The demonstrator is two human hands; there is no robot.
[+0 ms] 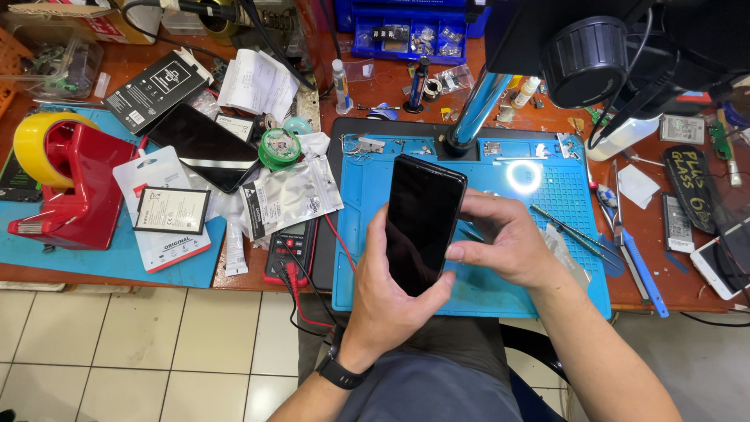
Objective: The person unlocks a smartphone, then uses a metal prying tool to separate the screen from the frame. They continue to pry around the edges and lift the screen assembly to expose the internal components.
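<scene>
Both hands clamp the slim black glass-faced smartphone (pixel 422 223) above the blue silicone work mat (pixel 367 234): left hand (pixel 387 293) cradles its lower edge from beneath, right hand (pixel 500 242) pinches its right side, apparently steadying the dark screen toward the viewer for inspection.

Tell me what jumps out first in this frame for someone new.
The black glossy slab phone at centre, held in both hands: the left hand cradles it from below, the right hand pinches its right edge, above the blue silicone work mat. Next, the red tape dispenser with its yellow roll at far left. Then the bright ring of light on the mat under the black microscope head, top right.
</scene>
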